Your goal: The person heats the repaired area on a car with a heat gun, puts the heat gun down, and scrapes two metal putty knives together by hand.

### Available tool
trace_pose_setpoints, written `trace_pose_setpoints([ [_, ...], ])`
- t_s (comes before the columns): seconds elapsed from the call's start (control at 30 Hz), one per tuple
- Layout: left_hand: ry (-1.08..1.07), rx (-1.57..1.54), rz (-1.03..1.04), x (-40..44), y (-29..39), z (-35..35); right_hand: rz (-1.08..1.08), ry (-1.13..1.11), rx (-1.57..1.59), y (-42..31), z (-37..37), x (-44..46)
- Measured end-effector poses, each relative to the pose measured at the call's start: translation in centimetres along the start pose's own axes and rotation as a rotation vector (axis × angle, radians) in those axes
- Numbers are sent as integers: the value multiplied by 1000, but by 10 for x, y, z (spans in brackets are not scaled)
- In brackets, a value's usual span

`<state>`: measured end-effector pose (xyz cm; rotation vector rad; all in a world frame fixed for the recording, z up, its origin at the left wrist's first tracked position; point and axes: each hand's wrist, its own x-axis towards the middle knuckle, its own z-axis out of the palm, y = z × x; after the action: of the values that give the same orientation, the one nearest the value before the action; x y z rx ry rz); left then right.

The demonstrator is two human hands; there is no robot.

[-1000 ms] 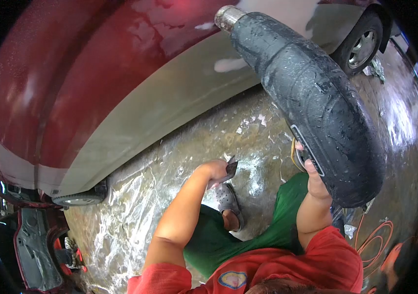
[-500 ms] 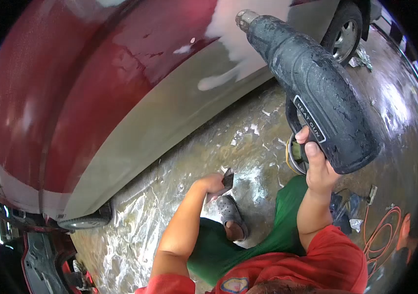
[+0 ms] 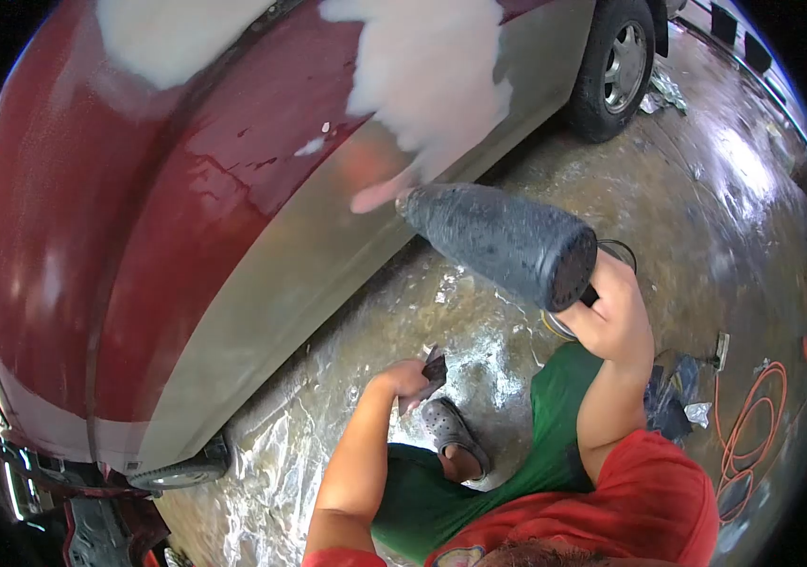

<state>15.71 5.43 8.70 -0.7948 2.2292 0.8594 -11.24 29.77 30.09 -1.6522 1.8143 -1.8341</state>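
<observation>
My right hand [image 3: 616, 317] is closed around the handle of a worn black heat gun [image 3: 498, 236]. Its nozzle points up and left at the car's side panel [image 3: 262, 255], close to a smeared tongue of pale filler [image 3: 427, 71]. A reddish glow lies on the grey-beige paint near that nozzle. Lower down, over the floor, my left hand [image 3: 405, 380] grips a small dark flat piece [image 3: 433, 372], possibly folded sandpaper; its exact kind is unclear. That hand is apart from the car.
A second filler patch [image 3: 172, 38] covers the upper maroon paint. The car's wheel [image 3: 616, 71] stands at upper right. An orange cord [image 3: 753, 425] lies coiled at right, near crumpled plastic [image 3: 673, 402]. My grey clog [image 3: 451, 430] rests on the stained floor [image 3: 328, 397].
The heat gun has swung left and down, its nozzle now turned to the panel, where a reddish glow appears. My left hand keeps the dark flat piece. The view has shifted slightly.
</observation>
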Motion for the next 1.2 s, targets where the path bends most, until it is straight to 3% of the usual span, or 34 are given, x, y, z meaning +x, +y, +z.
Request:
trace_pose_setpoints([
  [0.07, -45, -7, -26, -4, 5, -4, 42, 17, -36, 4, -5, 1],
  [0.23, -90, 30, -77, -7, 8, -7, 233, 371, 81, 17, -4, 2],
  [0.47, -29, 12, -4, -14, 19, -12, 132, 669, 188, 32, 1, 5],
  [1.2, -87, 10, -88, -13, 22, -14, 1, 748, 277, 34, -3, 7],
])
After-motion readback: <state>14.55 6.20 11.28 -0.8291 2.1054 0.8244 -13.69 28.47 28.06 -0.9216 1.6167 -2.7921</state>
